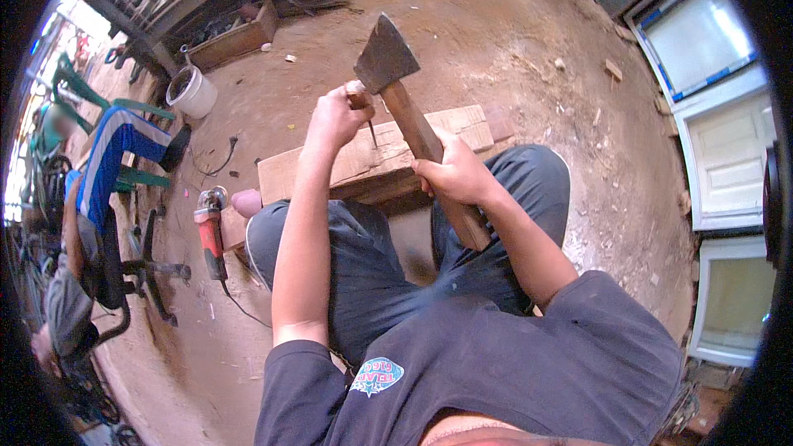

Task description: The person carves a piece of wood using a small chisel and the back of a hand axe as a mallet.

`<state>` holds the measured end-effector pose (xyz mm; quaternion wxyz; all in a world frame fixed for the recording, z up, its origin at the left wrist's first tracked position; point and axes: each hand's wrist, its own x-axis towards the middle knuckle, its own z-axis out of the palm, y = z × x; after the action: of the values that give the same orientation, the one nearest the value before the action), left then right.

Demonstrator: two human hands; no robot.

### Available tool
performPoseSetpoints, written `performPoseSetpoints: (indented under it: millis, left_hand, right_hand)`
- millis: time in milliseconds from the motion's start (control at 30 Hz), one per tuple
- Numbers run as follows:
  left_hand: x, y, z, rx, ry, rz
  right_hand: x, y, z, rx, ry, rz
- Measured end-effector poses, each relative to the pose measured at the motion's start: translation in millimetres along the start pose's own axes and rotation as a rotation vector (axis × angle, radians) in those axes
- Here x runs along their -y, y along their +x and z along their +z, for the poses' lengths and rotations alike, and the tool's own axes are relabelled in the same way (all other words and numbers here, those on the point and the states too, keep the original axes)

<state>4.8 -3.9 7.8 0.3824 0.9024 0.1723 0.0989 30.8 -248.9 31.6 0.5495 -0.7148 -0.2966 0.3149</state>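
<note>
Now left hand (pixel 337 120) grips a slim tool (pixel 360 100) above the wooden block (pixel 350 162); right hand (pixel 456 170), a hatchet (pixel 411 121); I'd keep that tool upright.

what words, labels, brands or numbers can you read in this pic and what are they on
Dark T-shirt: a teal oval chest print with pinkish lettering, upside down in this view; I won't copy its words.
Red angle grinder: any marking is too small to read.
Hatchet and white bucket: no lettering can be made out.
</note>
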Motion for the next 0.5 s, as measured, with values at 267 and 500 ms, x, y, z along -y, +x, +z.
performPoseSetpoints:
  millis: [267, 500]
  left_hand:
    - [5.4, -4.5, 12.5, -0.055, -0.049, 0.026]
    - [3.5, -8.7, 10.6, -0.048, 0.033, -0.017]
  right_hand:
    - [39.4, -9.5, 7.6, -0.005, -0.089, 0.076]
    - [112.1, -25.0, 4.9, -0.224, 0.116, -0.111]
